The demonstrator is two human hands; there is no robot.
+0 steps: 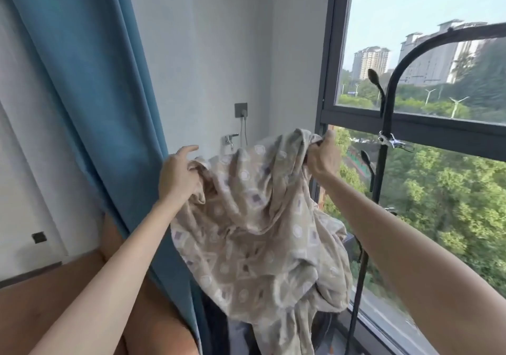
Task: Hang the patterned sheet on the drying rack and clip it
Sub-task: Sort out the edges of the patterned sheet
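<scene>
The patterned sheet [257, 228], beige with white circles and purple squares, hangs bunched in folds between my two raised hands. My left hand [178, 173] grips its upper left edge, index finger lifted off the cloth. My right hand [321, 160] is closed on the upper right edge, close to the window frame. The black drying rack [383, 141] stands to the right against the window, its pole rising and curving over to a top bar at the upper right. A white clip [387, 139] sits clamped on the pole, right of my right hand.
A blue curtain [82, 94] hangs at left. A grey socket [241, 109] with a plugged cable and a metal tap [230, 138] are on the far wall behind the sheet. The large window [424, 113] fills the right side. Dark items lie below the sheet.
</scene>
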